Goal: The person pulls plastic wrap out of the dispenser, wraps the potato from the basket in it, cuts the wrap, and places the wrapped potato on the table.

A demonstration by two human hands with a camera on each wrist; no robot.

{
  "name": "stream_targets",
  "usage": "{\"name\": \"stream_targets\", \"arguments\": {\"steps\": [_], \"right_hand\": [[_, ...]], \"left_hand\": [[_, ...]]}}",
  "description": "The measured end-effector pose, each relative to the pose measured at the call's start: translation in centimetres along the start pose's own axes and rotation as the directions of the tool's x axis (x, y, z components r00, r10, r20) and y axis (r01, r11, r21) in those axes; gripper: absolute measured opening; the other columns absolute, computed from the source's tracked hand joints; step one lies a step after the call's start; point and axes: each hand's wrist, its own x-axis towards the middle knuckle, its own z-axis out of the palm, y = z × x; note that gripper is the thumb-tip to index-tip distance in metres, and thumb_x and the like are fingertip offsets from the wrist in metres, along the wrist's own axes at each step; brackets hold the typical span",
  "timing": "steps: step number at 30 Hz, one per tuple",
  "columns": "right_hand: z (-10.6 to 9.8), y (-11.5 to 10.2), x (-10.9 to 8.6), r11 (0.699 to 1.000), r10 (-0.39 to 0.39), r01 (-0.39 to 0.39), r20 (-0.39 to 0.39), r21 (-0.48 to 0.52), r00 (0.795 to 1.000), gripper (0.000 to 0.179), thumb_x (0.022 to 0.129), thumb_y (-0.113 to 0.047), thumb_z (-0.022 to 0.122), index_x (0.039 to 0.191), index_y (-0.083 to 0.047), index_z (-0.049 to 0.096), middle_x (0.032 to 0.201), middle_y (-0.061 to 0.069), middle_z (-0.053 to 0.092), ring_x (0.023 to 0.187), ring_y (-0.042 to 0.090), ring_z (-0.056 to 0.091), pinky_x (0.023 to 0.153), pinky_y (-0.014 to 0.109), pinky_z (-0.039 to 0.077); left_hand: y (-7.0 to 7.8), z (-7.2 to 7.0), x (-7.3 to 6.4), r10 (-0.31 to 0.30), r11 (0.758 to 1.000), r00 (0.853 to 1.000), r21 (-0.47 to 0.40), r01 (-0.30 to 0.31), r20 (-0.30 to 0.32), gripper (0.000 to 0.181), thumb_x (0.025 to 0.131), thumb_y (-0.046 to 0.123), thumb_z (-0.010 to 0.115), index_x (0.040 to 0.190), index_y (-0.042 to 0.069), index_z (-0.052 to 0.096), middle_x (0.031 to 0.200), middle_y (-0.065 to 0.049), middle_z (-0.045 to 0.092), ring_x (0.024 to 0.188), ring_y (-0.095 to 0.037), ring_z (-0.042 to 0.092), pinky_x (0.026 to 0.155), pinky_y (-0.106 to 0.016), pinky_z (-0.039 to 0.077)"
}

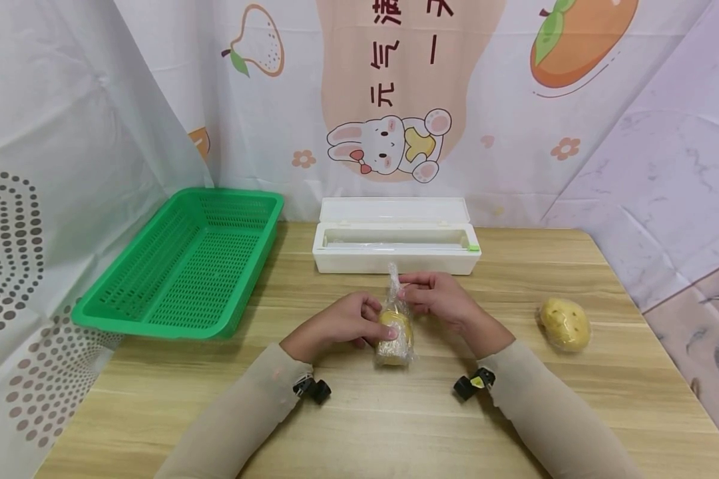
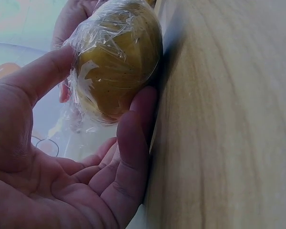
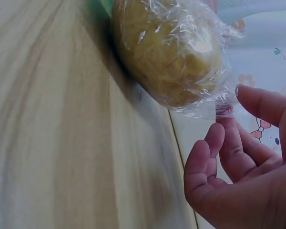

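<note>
A yellow potato (image 1: 393, 340) in clear plastic wrap lies on the table in front of the person. My left hand (image 1: 350, 320) holds it from the left, thumb on the wrapped top and fingers against its lower side, as the left wrist view of the potato (image 2: 119, 71) shows. At the far end of the potato, the plastic wrap (image 1: 395, 291) stretches out in a gathered tail. My right hand (image 1: 440, 297) pinches that wrap between thumb and forefinger. In the right wrist view, the remaining fingers of the right hand (image 3: 248, 167) curl loosely below the wrapped potato (image 3: 167, 57).
Just beyond the hands stands a white wrap dispenser box (image 1: 395, 261) with its lid raised. A green slotted basket (image 1: 239, 303) occupies the left side. Another wrapped potato (image 1: 566, 324) lies on the right of the wooden table (image 1: 389, 426). A printed curtain (image 1: 263, 133) hangs behind.
</note>
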Motion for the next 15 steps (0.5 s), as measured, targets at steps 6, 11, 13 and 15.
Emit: {"name": "stream_targets", "arguments": {"steps": [6,11,13,15], "right_hand": [[-0.3,0.0,-0.7,0.999,-0.047,0.047,0.031,-0.005,0.998,0.037,0.081,-0.027,0.076,0.113,-0.011,0.069,0.108,0.009,0.068,0.079,0.021,0.061,0.073,0.044,0.054],[-0.4,0.2,-1.3,0.994,-0.106,0.108,0.075,-0.024,0.992,0.033,0.081,-0.025,0.076,0.108,-0.007,0.070,0.106,0.012,0.068,0.085,0.023,0.063,0.078,0.049,0.054],[-0.5,0.4,-1.5,0.989,-0.139,0.144,0.097,-0.045,0.986,0.030,0.082,-0.023,0.076,0.106,-0.006,0.070,0.104,0.012,0.069,0.089,0.026,0.064,0.079,0.046,0.054],[-0.6,0.5,-1.7,0.983,-0.160,0.169,0.124,-0.067,0.979,0.028,0.082,-0.023,0.075,0.104,-0.008,0.071,0.102,0.011,0.070,0.091,0.030,0.064,0.079,0.044,0.054]], "left_hand": [[0.1,-0.1,0.1,0.004,1.000,1.000,-0.022,-0.004,0.012,0.072,0.067,0.036,0.086,0.119,0.004,0.047,0.102,-0.014,0.063,0.075,-0.028,0.069,0.063,-0.042,0.057],[0.0,-0.2,0.2,0.018,1.000,1.000,-0.013,-0.018,0.011,0.070,0.067,0.039,0.085,0.117,0.007,0.049,0.101,-0.012,0.064,0.075,-0.028,0.069,0.063,-0.041,0.057],[-0.1,-0.2,0.2,0.027,1.000,0.999,-0.014,-0.026,0.022,0.067,0.068,0.039,0.085,0.117,0.010,0.049,0.100,-0.012,0.066,0.073,-0.028,0.069,0.062,-0.042,0.057],[-0.2,-0.2,0.2,0.041,0.999,0.999,-0.019,-0.040,0.035,0.064,0.070,0.039,0.084,0.118,0.015,0.050,0.097,-0.012,0.068,0.071,-0.030,0.069,0.060,-0.042,0.056]]}}
